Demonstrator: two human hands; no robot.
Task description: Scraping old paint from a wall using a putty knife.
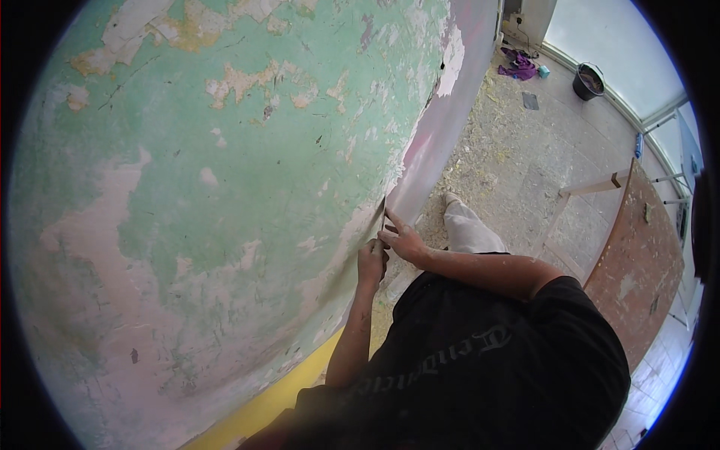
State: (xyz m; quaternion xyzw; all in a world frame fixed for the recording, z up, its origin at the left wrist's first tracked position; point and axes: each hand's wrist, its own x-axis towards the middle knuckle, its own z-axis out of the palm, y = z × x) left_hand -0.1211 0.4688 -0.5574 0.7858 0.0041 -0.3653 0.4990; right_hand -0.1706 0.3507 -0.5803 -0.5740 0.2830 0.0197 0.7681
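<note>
A wall (225, 165) with worn green paint and pale bare patches fills the left side. Low along its edge, my left hand (370, 264) is closed around the handle end of a thin, dark-bladed scraper (384, 213), seen nearly edge-on. The blade points away from me and its tip lies against the wall's edge. My right hand (405, 241) grips the same tool from the right, its fingers at the blade and just beside my left hand. Most of the handle is hidden inside my fingers.
Paint flakes and crumbs litter the tiled floor (517, 150). A stained brown board (637, 262) on a white-legged table stands at my right. Far back are a black bucket (588, 81), a purple cloth (519, 66) and a cable. A yellow strip (285, 390) runs below the wall.
</note>
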